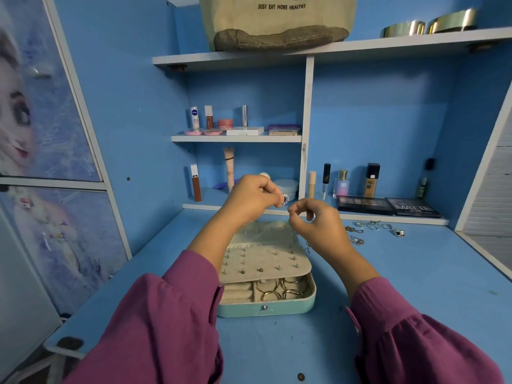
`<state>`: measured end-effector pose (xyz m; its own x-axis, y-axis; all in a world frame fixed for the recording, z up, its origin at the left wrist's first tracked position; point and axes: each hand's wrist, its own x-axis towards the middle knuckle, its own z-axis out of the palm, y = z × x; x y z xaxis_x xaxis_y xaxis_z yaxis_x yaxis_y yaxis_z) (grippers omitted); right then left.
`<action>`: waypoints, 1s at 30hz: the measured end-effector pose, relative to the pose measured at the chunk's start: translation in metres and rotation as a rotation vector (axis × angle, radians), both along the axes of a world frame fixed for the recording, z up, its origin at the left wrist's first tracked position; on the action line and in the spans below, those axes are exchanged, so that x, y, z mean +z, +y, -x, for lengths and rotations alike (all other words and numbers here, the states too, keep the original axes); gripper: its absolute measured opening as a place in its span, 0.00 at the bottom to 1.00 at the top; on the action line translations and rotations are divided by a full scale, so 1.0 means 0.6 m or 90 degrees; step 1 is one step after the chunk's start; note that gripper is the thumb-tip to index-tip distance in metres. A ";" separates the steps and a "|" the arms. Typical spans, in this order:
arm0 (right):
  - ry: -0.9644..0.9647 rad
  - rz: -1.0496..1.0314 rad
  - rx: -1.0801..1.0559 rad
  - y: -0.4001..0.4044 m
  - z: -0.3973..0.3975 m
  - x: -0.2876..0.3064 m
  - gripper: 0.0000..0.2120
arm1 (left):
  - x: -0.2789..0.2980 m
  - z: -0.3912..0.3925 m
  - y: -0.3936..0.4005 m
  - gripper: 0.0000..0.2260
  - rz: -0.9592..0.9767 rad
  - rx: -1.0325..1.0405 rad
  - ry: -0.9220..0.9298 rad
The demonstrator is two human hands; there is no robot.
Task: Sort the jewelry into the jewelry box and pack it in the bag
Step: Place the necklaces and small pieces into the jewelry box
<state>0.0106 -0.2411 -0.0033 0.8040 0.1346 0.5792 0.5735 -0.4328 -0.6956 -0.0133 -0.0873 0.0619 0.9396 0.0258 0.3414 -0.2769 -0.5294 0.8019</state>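
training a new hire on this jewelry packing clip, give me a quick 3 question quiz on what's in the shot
1. True or false: the jewelry box is closed.
2. What do the left hand and right hand pinch between them? A) a lipstick B) a small sparkly jewelry piece C) a comb
3. Where does the bag stand?

Key
1. False: it lies open, with gold rings in a front compartment.
2. B
3. On the top shelf, above the desk.

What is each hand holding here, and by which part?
The left hand pinches a small sparkly silver piece at its fingertips. The right hand pinches something tiny beside it, probably its end or clasp; too small to tell.
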 end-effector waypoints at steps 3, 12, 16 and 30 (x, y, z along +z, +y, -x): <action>-0.027 0.078 -0.048 -0.002 -0.007 -0.006 0.02 | 0.005 0.000 0.002 0.04 0.021 0.005 -0.014; 0.025 0.096 -0.113 -0.029 -0.038 -0.026 0.06 | 0.033 -0.002 0.043 0.06 0.160 0.082 -0.083; 0.162 -0.080 -0.044 -0.037 -0.037 -0.017 0.07 | 0.045 0.007 0.065 0.02 0.175 0.130 -0.088; 0.167 0.026 -0.080 -0.032 -0.047 -0.032 0.03 | -0.031 -0.008 0.143 0.05 0.226 0.215 -0.049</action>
